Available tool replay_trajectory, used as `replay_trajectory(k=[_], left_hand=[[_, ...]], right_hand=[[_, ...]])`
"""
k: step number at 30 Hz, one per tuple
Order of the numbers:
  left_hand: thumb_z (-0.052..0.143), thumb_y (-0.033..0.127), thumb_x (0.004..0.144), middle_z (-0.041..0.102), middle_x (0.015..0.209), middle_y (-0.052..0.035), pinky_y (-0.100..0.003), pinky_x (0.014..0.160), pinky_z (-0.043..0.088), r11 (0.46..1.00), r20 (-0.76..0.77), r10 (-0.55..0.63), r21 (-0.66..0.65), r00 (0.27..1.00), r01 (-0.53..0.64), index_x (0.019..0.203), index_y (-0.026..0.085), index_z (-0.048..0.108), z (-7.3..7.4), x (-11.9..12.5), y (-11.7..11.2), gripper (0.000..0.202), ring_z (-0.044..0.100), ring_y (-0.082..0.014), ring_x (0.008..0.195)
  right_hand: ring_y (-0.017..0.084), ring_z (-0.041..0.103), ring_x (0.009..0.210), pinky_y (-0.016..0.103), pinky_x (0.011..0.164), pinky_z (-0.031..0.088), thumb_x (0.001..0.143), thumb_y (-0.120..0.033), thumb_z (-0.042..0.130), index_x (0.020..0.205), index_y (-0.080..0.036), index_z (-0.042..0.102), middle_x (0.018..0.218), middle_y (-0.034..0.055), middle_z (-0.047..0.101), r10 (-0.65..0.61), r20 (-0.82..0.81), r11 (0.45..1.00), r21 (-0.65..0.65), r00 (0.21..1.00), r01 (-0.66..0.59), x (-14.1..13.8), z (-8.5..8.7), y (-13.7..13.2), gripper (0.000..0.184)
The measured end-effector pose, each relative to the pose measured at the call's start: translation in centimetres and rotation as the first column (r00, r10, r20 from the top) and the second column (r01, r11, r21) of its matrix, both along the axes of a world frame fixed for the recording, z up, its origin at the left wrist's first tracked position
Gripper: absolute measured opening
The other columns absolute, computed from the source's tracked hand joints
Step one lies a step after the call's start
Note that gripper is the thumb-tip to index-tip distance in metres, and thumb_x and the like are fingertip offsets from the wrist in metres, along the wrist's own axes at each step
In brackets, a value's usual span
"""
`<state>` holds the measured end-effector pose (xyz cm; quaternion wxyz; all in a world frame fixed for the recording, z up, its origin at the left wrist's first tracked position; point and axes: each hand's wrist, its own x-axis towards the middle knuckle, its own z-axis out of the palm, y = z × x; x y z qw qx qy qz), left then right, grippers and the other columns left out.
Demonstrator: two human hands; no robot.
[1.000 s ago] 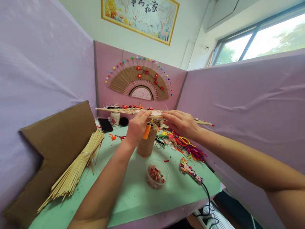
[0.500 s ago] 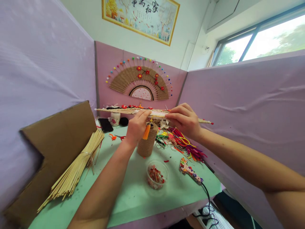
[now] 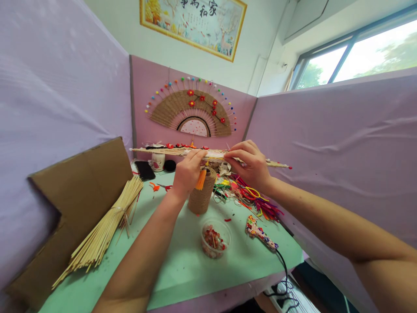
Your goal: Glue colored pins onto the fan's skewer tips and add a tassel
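A handmade fan of thin sticks (image 3: 163, 151) lies nearly flat, seen edge-on, at the height of my hands, with red flowers along its upper face. My left hand (image 3: 187, 174) grips its near edge left of the middle, thumb side hidden. My right hand (image 3: 249, 163) pinches the same edge right of the middle; its fingertips rest at the white part. An orange tassel (image 3: 201, 179) hangs beneath the fan beside my left hand. Directly below stands a spool of brown twine (image 3: 202, 200), its top partly covered by the tassel.
On the green table (image 3: 182, 269) are a clear bowl of red beads (image 3: 213, 243), a patterned glue gun (image 3: 260, 233) with a cord, a bundle of sticks (image 3: 100, 230) and colourful pipe cleaners (image 3: 257, 200). Cardboard (image 3: 87, 187) leans left. A finished fan (image 3: 176, 106) hangs behind.
My right hand has shifted slightly left along the fan's edge. My left hand and the fan stay in nearly the same place.
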<state>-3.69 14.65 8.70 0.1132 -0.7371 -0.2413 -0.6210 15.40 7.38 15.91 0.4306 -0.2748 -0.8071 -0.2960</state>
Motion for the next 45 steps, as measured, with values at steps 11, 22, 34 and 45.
replay_trajectory(k=[11,22,34,45], left_hand=[[0.041,0.009,0.091,0.067,0.114,-0.0065,-0.032,0.098,0.048,1.0,-0.005,-0.001,-0.017,1.0,0.001,0.113,0.018,0.062,-0.03,-0.14,0.09,0.032,0.062,-0.0158,0.107],[0.043,0.01,0.091,0.068,0.114,-0.0071,-0.03,0.097,0.049,0.999,-0.024,0.02,0.027,1.0,-0.019,0.114,0.018,0.06,-0.05,-0.03,0.09,0.03,0.062,-0.0156,0.107],[0.041,0.01,0.09,0.067,0.117,-0.0088,-0.034,0.1,0.048,0.999,-0.016,0.05,-0.004,0.999,-0.05,0.115,0.018,0.061,-0.24,0.07,0.27,0.033,0.061,-0.018,0.111],[0.043,0.012,0.092,0.067,0.117,-0.0074,-0.03,0.096,0.05,0.998,-0.019,0.065,0.017,0.998,-0.065,0.114,0.019,0.061,-0.23,0.17,-0.02,0.03,0.062,-0.0169,0.11]], right_hand=[[0.019,0.055,0.076,0.035,0.071,0.044,0.085,-0.017,0.062,0.095,-0.024,0.061,0.078,0.0014,0.065,-0.037,-0.077,0.996,-0.087,0.996,0.03,-0.2,-0.08,-0.49,0.013],[0.02,0.056,0.081,0.036,0.074,0.046,0.087,-0.022,0.062,0.082,-0.023,0.071,0.081,0.0045,0.064,-0.08,-0.031,0.989,-0.13,0.996,0.076,-0.26,-0.2,0.04,0.009],[0.02,0.056,0.081,0.037,0.074,0.045,0.09,-0.024,0.057,0.088,-0.023,0.069,0.084,0.0052,0.068,-0.112,0.014,0.989,-0.093,0.994,0.113,-0.23,-0.3,-0.45,0.013],[0.02,0.055,0.084,0.035,0.076,0.042,0.091,-0.025,0.056,0.086,-0.024,0.069,0.086,0.0036,0.069,-0.166,0.099,0.986,0.006,0.981,0.166,-0.35,-0.69,-0.01,0.013]])
